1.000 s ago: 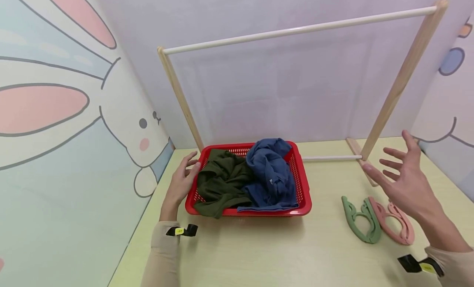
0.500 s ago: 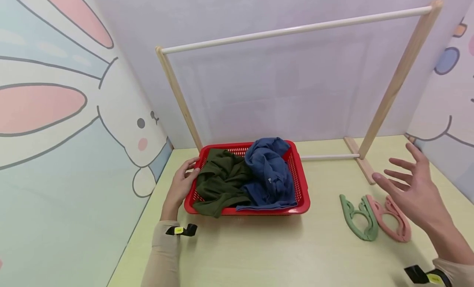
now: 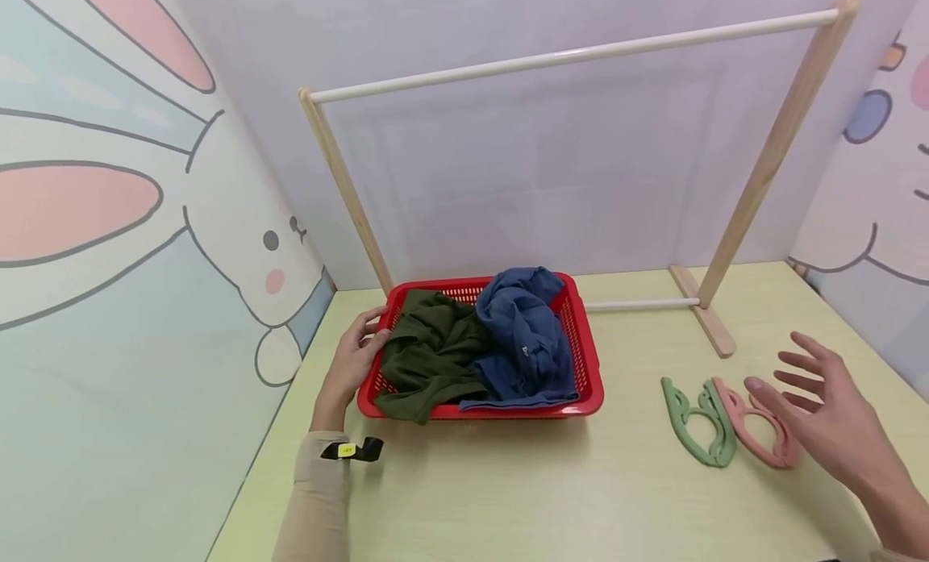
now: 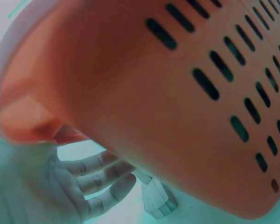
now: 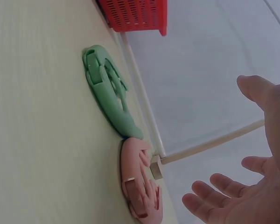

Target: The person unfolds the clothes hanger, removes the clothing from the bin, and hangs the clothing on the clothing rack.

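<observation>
A red plastic basket holds a crumpled dark green garment and a blue garment. My left hand rests at the basket's left rim, its thumb by the edge. In the left wrist view, the fingers extend loosely below the rim, outside the slotted wall; the thumb is hidden. My right hand hovers with spread, relaxed fingers, holding nothing. Nearest to it lie a pink folding hanger and, alongside, a green folding hanger, both flat on the table.
Behind the basket stands a clothes rack with a white top rod, wooden uprights and a low white bar. A mural wall borders the pale table on the left; a grey-white wall stands behind.
My right hand has come down and a little to the right, beside the pink hanger. My left hand has settled slightly lower against the basket's rim. The whole view has shifted slightly.
</observation>
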Demonstrator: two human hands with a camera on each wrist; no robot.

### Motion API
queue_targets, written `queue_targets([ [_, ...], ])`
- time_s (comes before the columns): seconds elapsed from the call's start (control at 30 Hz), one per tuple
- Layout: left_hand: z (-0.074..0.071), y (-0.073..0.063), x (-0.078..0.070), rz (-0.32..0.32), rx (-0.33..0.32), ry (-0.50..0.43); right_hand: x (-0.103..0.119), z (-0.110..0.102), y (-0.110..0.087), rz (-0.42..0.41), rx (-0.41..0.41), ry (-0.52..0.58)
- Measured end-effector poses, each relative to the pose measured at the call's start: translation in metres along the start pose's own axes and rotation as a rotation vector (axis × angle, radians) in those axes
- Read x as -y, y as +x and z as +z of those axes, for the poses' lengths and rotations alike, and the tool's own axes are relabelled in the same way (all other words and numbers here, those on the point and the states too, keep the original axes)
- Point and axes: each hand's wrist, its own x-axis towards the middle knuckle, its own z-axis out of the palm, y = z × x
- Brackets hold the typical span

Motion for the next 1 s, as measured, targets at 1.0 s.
queue_targets([
  [1.0, 0.002, -0.002, 0.001, -0.008, -0.003, -0.024, -0.037, 0.007, -0.001, 0.116, 0.143, -0.089],
])
